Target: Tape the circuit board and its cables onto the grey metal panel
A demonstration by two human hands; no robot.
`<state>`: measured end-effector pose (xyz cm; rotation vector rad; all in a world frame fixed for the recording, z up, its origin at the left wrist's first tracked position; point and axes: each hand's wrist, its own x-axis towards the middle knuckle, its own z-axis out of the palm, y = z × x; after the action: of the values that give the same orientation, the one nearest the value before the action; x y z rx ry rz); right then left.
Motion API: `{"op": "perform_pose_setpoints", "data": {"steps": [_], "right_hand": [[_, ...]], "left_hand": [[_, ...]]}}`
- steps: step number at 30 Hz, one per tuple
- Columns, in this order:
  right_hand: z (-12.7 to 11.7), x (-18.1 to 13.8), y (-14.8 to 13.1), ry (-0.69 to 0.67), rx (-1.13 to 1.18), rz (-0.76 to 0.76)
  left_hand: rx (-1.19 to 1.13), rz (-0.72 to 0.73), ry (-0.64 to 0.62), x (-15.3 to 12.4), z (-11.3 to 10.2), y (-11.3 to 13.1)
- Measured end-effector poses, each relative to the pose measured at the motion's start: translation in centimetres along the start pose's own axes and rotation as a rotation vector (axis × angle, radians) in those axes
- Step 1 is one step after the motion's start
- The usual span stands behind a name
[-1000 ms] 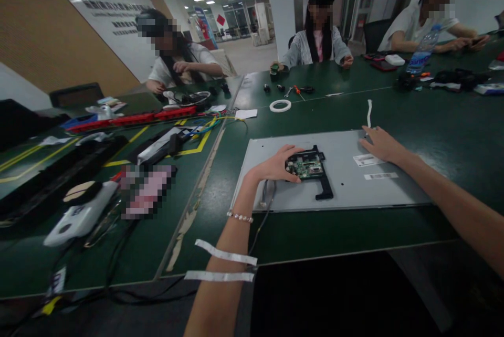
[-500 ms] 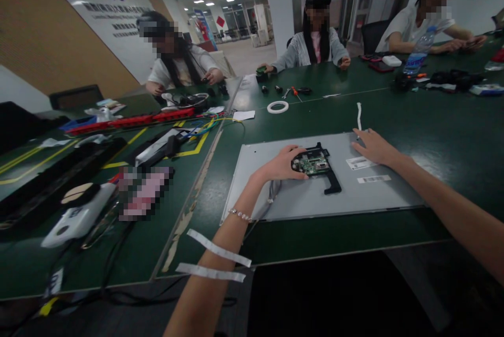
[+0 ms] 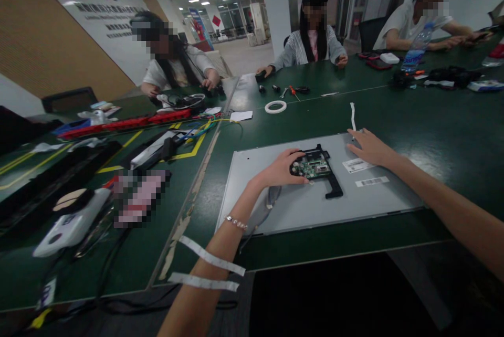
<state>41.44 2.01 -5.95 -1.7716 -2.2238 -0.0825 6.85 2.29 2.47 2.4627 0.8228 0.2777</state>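
A flat grey metal panel [image 3: 260,206], with labels on its right part, lies on the green table before me. Thumb and fingers of my left hand [image 3: 280,169] grip the left side of a green circuit board [image 3: 315,166] in a black plastic frame [image 3: 334,188], which rests on the panel. Grey cables [image 3: 271,201] run from under that hand. My right hand [image 3: 370,147] lies at the panel's far right edge, fingers apart, fingertips at the near end of a white tape strip [image 3: 353,116]. Two more white strips [image 3: 212,256] cling to my left forearm.
Beyond the panel lie a tape roll [image 3: 275,107] and an orange screwdriver [image 3: 294,93]. Left of the table seam are a pink blurred object [image 3: 144,198], a white device [image 3: 73,221] and a long black housing [image 3: 59,185]. Three people sit across the table, near a water bottle [image 3: 418,51].
The view has shifted slightly, and the panel's near left corner appears lower. Both my hands keep their places on the board and panel edge. The middle person's held object has tipped over.
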Motion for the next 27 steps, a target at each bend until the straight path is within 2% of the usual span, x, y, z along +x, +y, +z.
{"op": "perform_pose_setpoints", "data": {"steps": [5, 13, 15, 18, 20, 22, 24, 27], "right_hand": [[0.0, 0.0, 0.0, -0.008, 0.036, 0.052], [0.1, -0.2, -0.2, 0.021, 0.081, 0.105], [-0.4, -0.2, -0.4, 0.062, 0.095, 0.11], [-1.8, -0.3, -0.9, 0.225, 0.177, 0.118], [-3.1, -0.4, -1.5, 0.338, 0.322, 0.157], [-4.5, -0.5, -2.4, 0.385, 0.547, 0.224], [-5.8, -0.6, -3.6, 0.351, 0.811, 0.26], [-7.3, -0.5, -5.7, 0.237, 1.168, 0.228]], "left_hand": [[-0.037, -0.004, 0.045, -0.3, 0.2, -0.1], [-0.079, 0.028, -0.022, -0.9, -0.3, -1.2], [-0.08, 0.028, -0.01, -1.0, -0.3, -1.2], [-0.074, 0.005, 0.007, -1.2, -0.2, -1.0], [-0.069, -0.004, 0.012, -1.2, -0.2, -0.9], [-0.066, -0.002, 0.022, -1.2, -0.1, -0.8], [-0.061, 0.008, 0.037, -1.2, 0.0, -0.7], [-0.048, 0.019, 0.051, -1.2, 0.2, -0.7]]}}
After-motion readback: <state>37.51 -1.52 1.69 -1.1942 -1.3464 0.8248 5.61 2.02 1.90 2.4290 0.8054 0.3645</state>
